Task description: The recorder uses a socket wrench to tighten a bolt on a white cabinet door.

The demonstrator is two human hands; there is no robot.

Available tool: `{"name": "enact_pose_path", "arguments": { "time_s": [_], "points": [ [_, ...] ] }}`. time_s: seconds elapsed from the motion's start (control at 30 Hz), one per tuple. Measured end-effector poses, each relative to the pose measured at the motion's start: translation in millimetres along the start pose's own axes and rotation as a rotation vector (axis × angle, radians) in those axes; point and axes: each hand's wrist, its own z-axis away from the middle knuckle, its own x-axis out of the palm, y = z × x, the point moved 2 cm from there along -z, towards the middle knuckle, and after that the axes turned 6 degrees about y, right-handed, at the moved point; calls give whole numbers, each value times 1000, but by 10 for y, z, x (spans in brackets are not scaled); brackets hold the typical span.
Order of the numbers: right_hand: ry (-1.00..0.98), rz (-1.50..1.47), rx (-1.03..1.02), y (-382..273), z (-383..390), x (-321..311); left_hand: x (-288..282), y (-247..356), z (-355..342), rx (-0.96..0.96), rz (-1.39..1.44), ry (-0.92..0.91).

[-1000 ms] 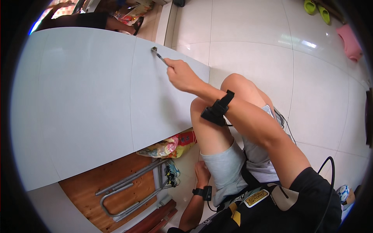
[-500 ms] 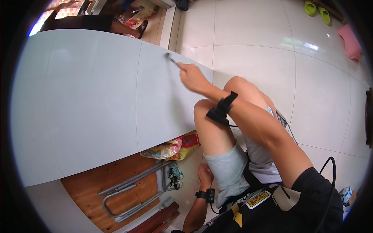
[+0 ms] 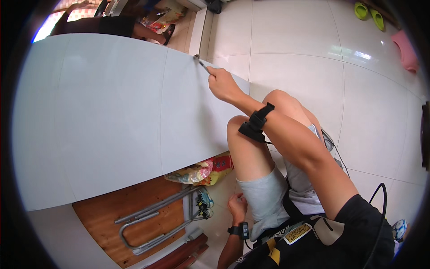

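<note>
My right hand point(image 3: 222, 84) is closed round the handle of a slim tool point(image 3: 204, 66) with a thin metal shaft and a small dark head. I cannot make out its exact kind. The head is at the far edge of a large pale grey panel point(image 3: 112, 121), near its right end; whether it touches the edge is unclear. My left hand point(image 3: 237, 206) hangs low beside my left thigh, its fingers loosely curled with nothing visible in them. Dark straps with small devices circle both wrists.
Below the panel's near side are plastic bags point(image 3: 201, 172), a wooden board point(image 3: 148, 210) with grey metal tubing point(image 3: 152, 219), and shoes point(image 3: 205, 204). A person's leg point(image 3: 150, 33) shows beyond the panel. Green clogs point(image 3: 377, 20) and a pink object point(image 3: 405, 51) are at the far right.
My right hand has moved slightly up and away with the tool, whose head has shifted toward the panel's far edge. My left hand has turned a little by the thigh.
</note>
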Motion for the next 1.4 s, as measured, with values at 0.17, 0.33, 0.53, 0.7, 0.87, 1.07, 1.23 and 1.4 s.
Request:
{"name": "enact_pose_path", "arguments": {
  "time_s": [0.17, 0.33, 0.53, 0.7, 0.87, 1.07, 1.23, 1.4],
  "points": [
    [35, -116, -352, -233, 193, 129, -38, -37, 73, -96, 22, -29],
    [3, 64, -39, 247, 110, -88, -195, 223, -313, 103, 38, 98],
    [-39, -142, -227, -224, 256, 50, -922, 1036, -1271, 477, 80, 386],
    [18, -60, -280, -586, 17, 235, -1581, 1714, -1826, 661, 13, 543],
    [90, 28, -348, -441, 22, 137, -1914, 2439, -2288, 867, 18, 661],
    [1, 44, -410, -302, 331, 215, -2029, 2931, -3116, 1022, -129, 670],
    [104, -120, -16, 355, 562, 84, -1740, 3441, -3885, 1193, -281, 623],
    [86, -155, 42, 421, 430, -172, -1422, 3449, -4247, 1169, -540, 561]
  ]
}}
